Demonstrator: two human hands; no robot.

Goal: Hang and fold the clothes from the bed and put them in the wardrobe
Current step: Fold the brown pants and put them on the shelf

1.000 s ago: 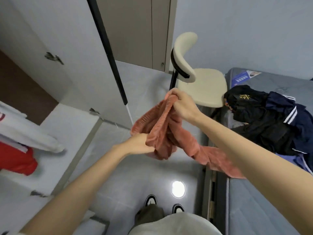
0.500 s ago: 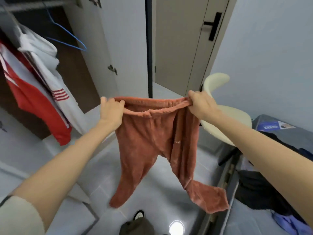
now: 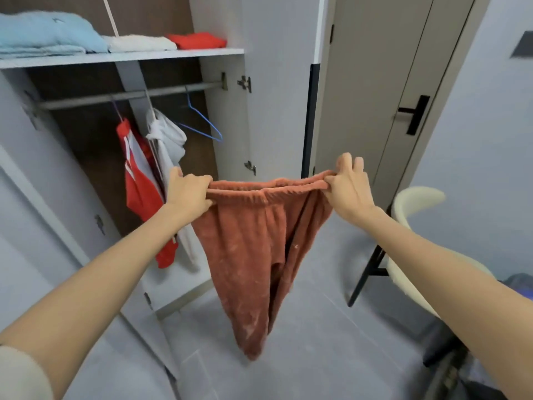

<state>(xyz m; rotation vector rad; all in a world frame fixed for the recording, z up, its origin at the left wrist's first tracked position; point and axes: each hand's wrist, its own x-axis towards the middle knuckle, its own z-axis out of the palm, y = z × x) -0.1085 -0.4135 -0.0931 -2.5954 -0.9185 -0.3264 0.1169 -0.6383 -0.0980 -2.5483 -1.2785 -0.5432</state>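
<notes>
1. Clearances. The wardrobe (image 3: 227,125) stands open at the left. Its shelf (image 3: 121,56) front edge runs above the rail (image 3: 129,95). The rust-red trousers (image 3: 253,249) hang free in front of the wardrobe's right edge. Their leg ends are above the floor (image 3: 317,327) and do not touch it. A cream chair (image 3: 415,197) stands just beside the right forearm. A closed door (image 3: 375,96) lies behind the right hand. Open floor lies between the wardrobe base and the chair legs.

2. Grip.
- Left hand (image 3: 189,192): grip closed, with the fingers curled over the left end of the waistband (image 3: 265,187).
- Right hand (image 3: 347,189): grip closed, pinching the right end of the waistband, with two fingertips raised above it.
- The waistband is held roughly level between both hands. The two legs hang together below it.

3. Quantities.
- Trousers held: one pair.
- Folded stacks along the shelf front edge: three. From left end to right end these are the light blue stack (image 3: 43,33), the white stack (image 3: 138,43) and the red stack (image 3: 196,40).
- Garments hung on the rail: two, a red garment (image 3: 138,180) and a white garment (image 3: 167,134), touching.
- Near the right end of the rail: one blue hanger (image 3: 202,122).
- Chairs: one.
</notes>
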